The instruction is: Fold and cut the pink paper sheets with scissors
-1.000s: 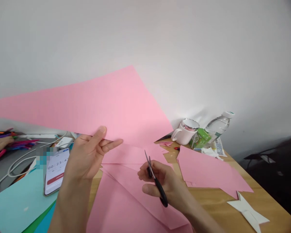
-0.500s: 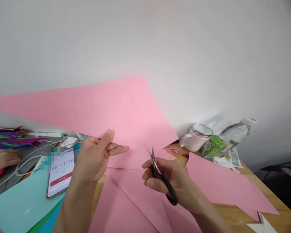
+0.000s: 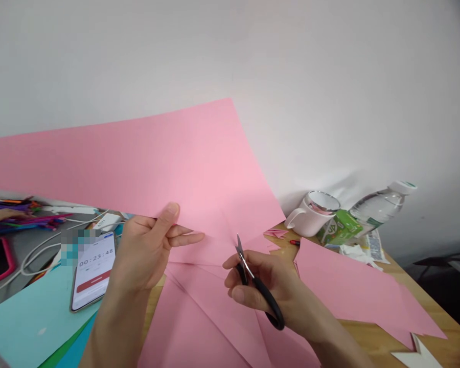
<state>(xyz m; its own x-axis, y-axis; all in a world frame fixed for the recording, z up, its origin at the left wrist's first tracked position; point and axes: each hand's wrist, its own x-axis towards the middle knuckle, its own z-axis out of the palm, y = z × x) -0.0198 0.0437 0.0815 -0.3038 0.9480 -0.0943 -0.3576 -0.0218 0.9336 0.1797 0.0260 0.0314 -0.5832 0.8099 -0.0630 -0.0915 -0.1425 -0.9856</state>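
My left hand (image 3: 149,250) pinches the lower edge of a large pink paper sheet (image 3: 168,158) between thumb and fingers, holding it up in front of the wall. In my right hand (image 3: 272,286) is a pair of scissors (image 3: 249,271) with black handles, the blade tips pointing up close to the sheet's lower part. Whether the blades touch the paper I cannot tell. More pink sheets (image 3: 199,317) lie overlapping on the table below both hands.
A phone (image 3: 94,276) showing a timer lies on light blue paper (image 3: 26,322) at left. Another person's hand (image 3: 0,217) is by colourful pipe cleaners (image 3: 34,222). On the right are a pink mug (image 3: 306,220), a green box (image 3: 339,227), a bottle (image 3: 379,207) and pink paper (image 3: 360,291).
The raised pink sheet's upper edge has gone up slightly. The other person's hand has moved up to the pipe cleaners, and more of a pink-edged device shows. My grips stay the same.
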